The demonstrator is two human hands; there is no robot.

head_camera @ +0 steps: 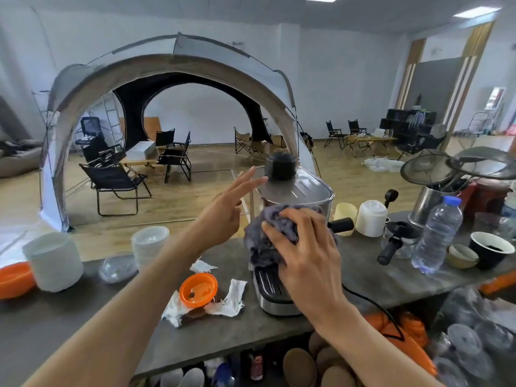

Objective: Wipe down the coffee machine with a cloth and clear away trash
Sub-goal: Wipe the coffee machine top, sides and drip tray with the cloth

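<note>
A grey stone-look surface (pixel 363 277) carries a steel coffee machine (pixel 282 297), crumpled white paper trash (pixel 233 298), an orange lid (pixel 198 289), a clear water bottle (pixel 437 236), stacked white containers (pixel 149 244) and a black paper cup (pixel 491 250).

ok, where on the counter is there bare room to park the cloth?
Bare counter in front of the white tub and left of the crumpled tissues. A smaller strip between the coffee machine and the water bottle. Crowded: right end, around the portafilter and cups.
</note>
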